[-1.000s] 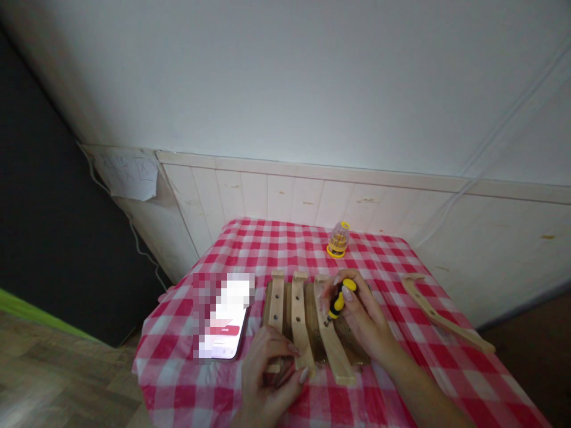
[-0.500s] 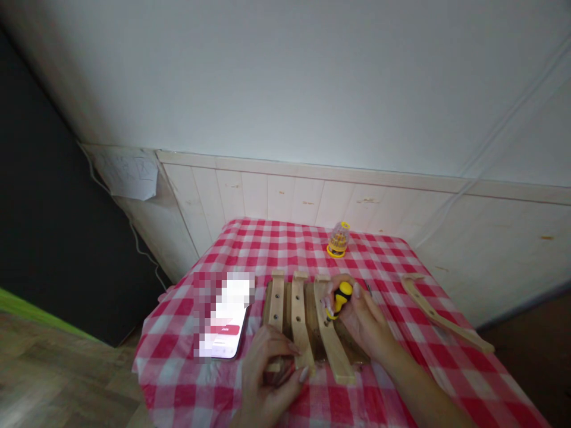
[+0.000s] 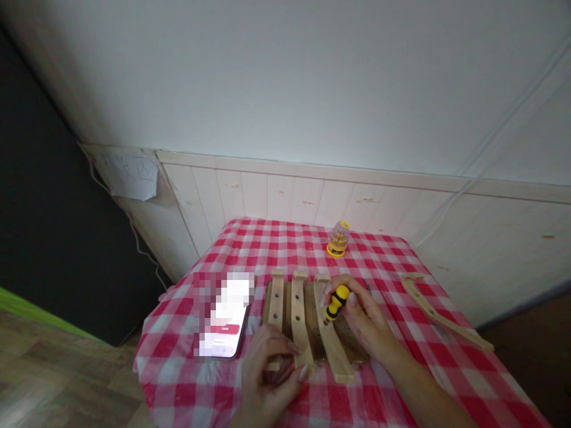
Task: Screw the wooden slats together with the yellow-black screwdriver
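a right hand [image 3: 366,316] grips one stubby screwdriver [image 3: 337,302], tip down at the rightmost of three wooden strips [image 3: 336,351] on one board [image 3: 311,298] — below and left of that nearer hand, long axis running away from the wearer. the left hand [image 3: 270,362] curls over the left two strips' near ends, its grip impossible to tell; one loose strip [image 3: 439,315], one phone [image 3: 228,324] and one bit case [image 3: 338,242] share the worktop [image 3: 276,252].

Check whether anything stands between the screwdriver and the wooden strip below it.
Nothing visible does. The right grip holds the screwdriver with its bit reaching down to the third wooden strip from the left. The left grip is off to the left, by the second strip's near end, clear of the bit.
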Tool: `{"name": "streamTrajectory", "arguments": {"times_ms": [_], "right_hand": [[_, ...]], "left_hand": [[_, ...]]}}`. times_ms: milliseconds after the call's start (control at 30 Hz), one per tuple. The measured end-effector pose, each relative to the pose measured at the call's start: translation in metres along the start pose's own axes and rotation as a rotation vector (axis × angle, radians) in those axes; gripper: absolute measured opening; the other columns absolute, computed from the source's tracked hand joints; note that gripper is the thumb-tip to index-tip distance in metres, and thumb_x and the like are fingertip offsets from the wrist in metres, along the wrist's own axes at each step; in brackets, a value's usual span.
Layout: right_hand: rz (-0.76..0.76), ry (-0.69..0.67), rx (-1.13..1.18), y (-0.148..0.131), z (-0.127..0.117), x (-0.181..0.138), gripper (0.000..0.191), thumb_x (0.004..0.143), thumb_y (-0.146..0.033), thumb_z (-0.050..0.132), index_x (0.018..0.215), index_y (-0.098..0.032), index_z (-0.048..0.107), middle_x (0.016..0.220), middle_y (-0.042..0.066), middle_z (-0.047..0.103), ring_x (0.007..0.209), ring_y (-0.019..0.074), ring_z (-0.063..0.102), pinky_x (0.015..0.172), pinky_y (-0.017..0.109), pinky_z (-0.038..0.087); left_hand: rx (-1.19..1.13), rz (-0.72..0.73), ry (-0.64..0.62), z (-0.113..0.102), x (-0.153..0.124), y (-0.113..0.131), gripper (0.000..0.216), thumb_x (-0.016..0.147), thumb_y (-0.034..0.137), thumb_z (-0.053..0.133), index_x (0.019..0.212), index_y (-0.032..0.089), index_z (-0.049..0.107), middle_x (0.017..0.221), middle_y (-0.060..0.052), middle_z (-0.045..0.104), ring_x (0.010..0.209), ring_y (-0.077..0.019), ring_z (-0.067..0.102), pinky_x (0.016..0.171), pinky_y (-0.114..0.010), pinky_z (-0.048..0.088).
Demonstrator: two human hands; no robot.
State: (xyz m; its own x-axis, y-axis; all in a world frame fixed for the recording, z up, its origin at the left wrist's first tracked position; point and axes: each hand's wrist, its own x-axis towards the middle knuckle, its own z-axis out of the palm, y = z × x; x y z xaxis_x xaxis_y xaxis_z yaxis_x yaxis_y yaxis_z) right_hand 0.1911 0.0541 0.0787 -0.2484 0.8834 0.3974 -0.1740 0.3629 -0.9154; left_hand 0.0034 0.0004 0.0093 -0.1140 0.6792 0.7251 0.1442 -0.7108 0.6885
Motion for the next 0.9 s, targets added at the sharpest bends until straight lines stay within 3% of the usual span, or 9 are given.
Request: {"name": "streamTrajectory", "arguments": {"times_ms": [267,533,733,900], "right_hand": [[0.012,-0.065,0.128,0.006,0.001,0.0,0.03,0.1,-0.053,0.053,0.098,-0.027,0.066,0.082,0.002,0.067,0.078,0.0211,0.065,0.075,0.036,0.053],[0.031,-0.045,0.116,0.009,-0.001,-0.002,0.035,0.098,-0.057,0.054,0.103,-0.026,0.068,0.08,0.003,0.067,0.077,0.0218,0.065,0.073,0.037,0.053],[-0.069,-0.047,-0.03,0.0,0.001,0.001,0.037,0.099,-0.057,0.051,0.104,-0.027,0.071,0.092,0.006,0.072,0.084,0.0227,0.068,0.073,0.035,0.055],[-0.278,0.013,-0.385,-0.006,-0.002,0.002,0.036,0.102,-0.053,0.048,0.11,-0.03,0.074,0.098,0.007,0.077,0.087,0.0221,0.073,0.075,0.033,0.059]], "left_hand": [[-0.006,0.017,-0.012,0.0,0.001,0.0,0.016,0.093,0.039,0.072,0.094,0.024,0.065,0.077,-0.002,0.067,0.073,-0.0184,0.064,0.063,-0.027,0.051],[0.002,0.019,-0.017,-0.001,0.0,0.0,0.016,0.095,0.039,0.07,0.094,0.024,0.064,0.078,-0.001,0.066,0.073,-0.018,0.064,0.061,-0.026,0.051],[0.006,0.021,-0.023,-0.001,0.002,-0.001,0.017,0.095,0.04,0.07,0.094,0.024,0.064,0.077,-0.001,0.066,0.073,-0.0183,0.064,0.06,-0.026,0.05],[-0.002,0.025,-0.025,0.0,0.002,0.0,0.017,0.096,0.04,0.07,0.096,0.025,0.063,0.078,0.0,0.066,0.074,-0.0173,0.063,0.064,-0.026,0.05]]}}
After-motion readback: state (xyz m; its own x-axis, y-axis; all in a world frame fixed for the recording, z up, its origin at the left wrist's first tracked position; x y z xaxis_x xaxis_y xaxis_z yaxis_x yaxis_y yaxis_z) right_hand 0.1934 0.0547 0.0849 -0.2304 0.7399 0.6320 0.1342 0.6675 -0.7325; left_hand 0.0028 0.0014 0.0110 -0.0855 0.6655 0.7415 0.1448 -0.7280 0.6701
